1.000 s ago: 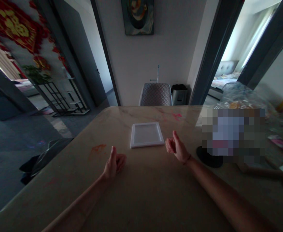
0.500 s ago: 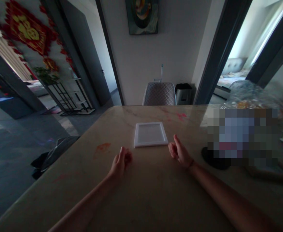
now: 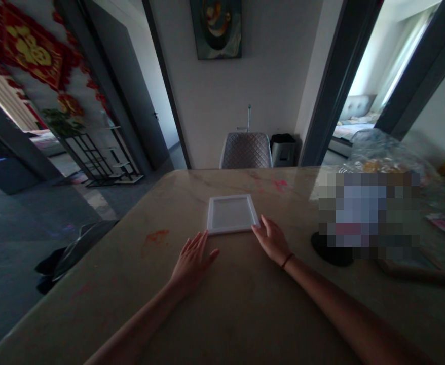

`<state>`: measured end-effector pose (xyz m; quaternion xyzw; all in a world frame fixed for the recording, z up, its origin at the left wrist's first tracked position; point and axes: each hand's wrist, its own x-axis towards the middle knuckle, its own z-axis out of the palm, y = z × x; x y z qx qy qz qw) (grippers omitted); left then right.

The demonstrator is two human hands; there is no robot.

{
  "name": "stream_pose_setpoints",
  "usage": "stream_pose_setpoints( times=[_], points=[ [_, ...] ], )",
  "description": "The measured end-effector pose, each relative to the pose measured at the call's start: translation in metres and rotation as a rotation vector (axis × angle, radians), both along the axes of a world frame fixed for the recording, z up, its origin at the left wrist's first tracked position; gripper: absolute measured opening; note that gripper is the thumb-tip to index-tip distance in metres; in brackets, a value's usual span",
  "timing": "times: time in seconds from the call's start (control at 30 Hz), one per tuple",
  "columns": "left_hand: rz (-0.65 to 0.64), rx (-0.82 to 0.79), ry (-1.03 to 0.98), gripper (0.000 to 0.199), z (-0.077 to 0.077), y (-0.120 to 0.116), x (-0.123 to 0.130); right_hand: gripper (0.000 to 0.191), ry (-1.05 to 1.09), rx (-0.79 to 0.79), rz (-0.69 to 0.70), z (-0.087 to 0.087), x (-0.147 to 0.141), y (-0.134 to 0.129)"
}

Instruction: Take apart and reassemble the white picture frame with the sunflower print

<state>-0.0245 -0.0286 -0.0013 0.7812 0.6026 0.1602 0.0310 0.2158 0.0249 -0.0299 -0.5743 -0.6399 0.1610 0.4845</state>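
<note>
A white rectangular frame with a paler grey panel inside, like a picture frame (image 3: 232, 213), lies flat on the marbled table (image 3: 222, 304). My left hand (image 3: 192, 261) is open just in front of its near left corner, fingers stretched forward and thumb out to the right. The fingertips are close to that corner; whether they touch it I cannot tell. At the near right corner is my right hand (image 3: 272, 242), fingers parted from the thumb and the tips at the frame's edge. It looks open, without a grip. A thin dark band circles the right wrist.
To the right stand a blurred-out object on a round black base (image 3: 332, 249) and a clear plastic bag (image 3: 382, 152). Beyond the far edge are a quilted grey chair (image 3: 247, 151) and a bin (image 3: 283, 151). Orange (image 3: 156, 236) and pink (image 3: 280, 185) stains mark the tabletop.
Both hands have gone from curled fingers to opened ones. My right hand has come in to the frame's near right corner. The whole view has shifted slightly; the frame lies as before.
</note>
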Motion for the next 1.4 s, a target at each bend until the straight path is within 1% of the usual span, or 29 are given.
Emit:
stream_pose_setpoints(
  times=[0.1,0.17,0.23,0.3,0.33,0.47,0.57,0.63,0.77,0.8,0.87,0.97,1.03,1.1,1.17,1.27,1.4],
  points=[
    [0.048,0.015,-0.083,0.055,0.006,-0.002,0.001,0.053,0.143,-0.092,0.072,0.005,0.004,-0.001],
    [0.134,0.013,-0.179,0.049,0.011,-0.004,0.001,0.052,0.239,-0.146,0.091,0.008,0.008,0.0],
    [0.237,0.005,-0.25,0.043,0.017,-0.006,0.001,0.052,0.33,-0.166,0.113,0.01,0.011,0.002],
    [0.313,-0.008,-0.257,0.038,0.021,-0.008,0.001,0.05,0.42,-0.174,0.138,0.011,0.011,0.003],
    [0.326,-0.011,-0.241,0.036,0.022,-0.008,0.002,0.048,0.458,-0.182,0.151,0.011,0.011,0.003],
    [0.269,0.005,-0.164,0.029,0.023,-0.009,0.003,0.043,0.551,-0.246,0.158,0.013,0.007,0.002],
    [0.269,-0.002,-0.173,0.034,0.02,-0.007,0.003,0.043,0.626,-0.313,0.174,0.017,0.006,0.001],
    [0.284,0.028,-0.162,0.04,0.018,-0.006,0.002,0.039,0.66,-0.354,0.249,0.021,0.009,0.0],
    [0.286,0.094,-0.119,0.043,0.013,-0.003,-0.001,0.037,0.705,-0.412,0.517,0.025,0.017,-0.002],
    [0.285,0.093,-0.127,0.043,0.012,-0.002,-0.001,0.038,0.716,-0.424,0.562,0.025,0.018,-0.002],
    [0.279,0.082,-0.181,0.044,0.012,-0.002,-0.003,0.041,0.726,-0.432,0.607,0.024,0.02,-0.002],
    [0.291,0.054,-0.331,0.049,0.012,-0.003,-0.002,0.04,0.718,-0.414,0.613,0.023,0.02,-0.003],
    [0.312,0.037,-0.436,0.055,0.012,-0.003,-0.001,0.036,0.721,-0.414,0.604,0.023,0.02,-0.003],
    [0.318,0.033,-0.498,0.06,0.01,-0.004,0.0,0.031,0.725,-0.429,0.602,0.024,0.019,-0.004],
    [0.295,0.044,-0.493,0.064,0.007,-0.004,0.001,0.028,0.718,-0.421,0.588,0.024,0.018,-0.005],
    [0.275,0.073,-0.432,0.068,0.003,-0.003,0.0,0.028,0.709,-0.399,0.548,0.023,0.017,-0.004],
    [0.3,0.011,-0.452,0.062,0.006,-0.002,0.0,0.033,0.737,-0.426,0.547,0.023,0.016,-0.004]
  ],
)
